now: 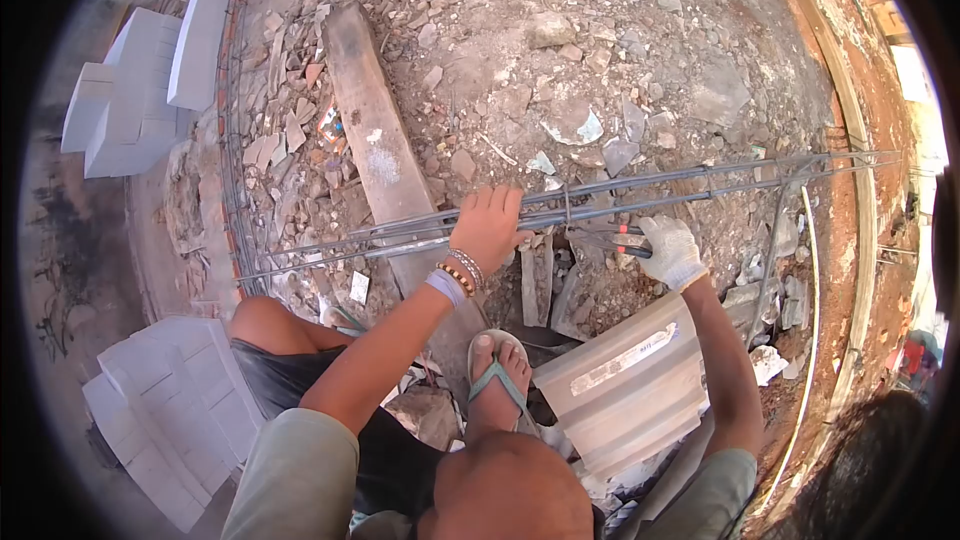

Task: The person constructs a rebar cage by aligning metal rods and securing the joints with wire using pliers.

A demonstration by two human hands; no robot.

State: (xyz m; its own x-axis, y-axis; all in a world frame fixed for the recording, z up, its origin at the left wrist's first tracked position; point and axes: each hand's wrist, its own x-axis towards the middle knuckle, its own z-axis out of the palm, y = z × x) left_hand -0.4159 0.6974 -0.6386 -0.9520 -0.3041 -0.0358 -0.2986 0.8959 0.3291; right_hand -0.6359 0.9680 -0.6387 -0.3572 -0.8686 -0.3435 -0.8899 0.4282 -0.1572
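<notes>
A long bundle of steel rebar [640, 180] crosses in front of me, with a stirrup [567, 206] around its bars near the middle. My left hand [488, 228], bare and with bracelets at the wrist, is closed over the bars just left of that stirrup. A white work glove covers my right hand [670, 252]. It grips pliers [630, 240] with red and black handles, whose jaws point left toward the bars below the stirrup. Whether the jaws are biting on a wire is too small to tell.
Under the bars lies a wooden plank [375, 140] on broken rubble [500, 90]. A corrugated sheet [625, 380] rests by my right forearm. White blocks [165, 410] are stacked at left, with more blocks [135, 90] farther up. My sandalled foot [498, 375] is below the bars.
</notes>
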